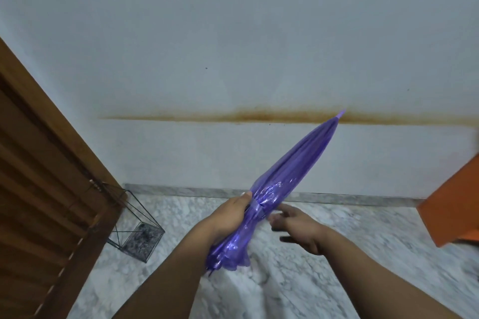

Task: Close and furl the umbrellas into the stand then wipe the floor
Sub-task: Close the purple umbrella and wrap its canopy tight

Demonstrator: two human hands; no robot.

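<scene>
Our left hand [230, 215] wraps its fingers around the purple umbrella [293, 166], steadying the canopy for furling; our right hand [298, 228], fingers loosely spread, hovers beside it. The stand [137, 228] waits left of the fingers.

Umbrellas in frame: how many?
1. A purple umbrella, closed, gripped by the left hand, tip toward the wall. The wire stand looks empty; others may be out of view.

Furled purple umbrella [293, 166], tip up-right
</scene>
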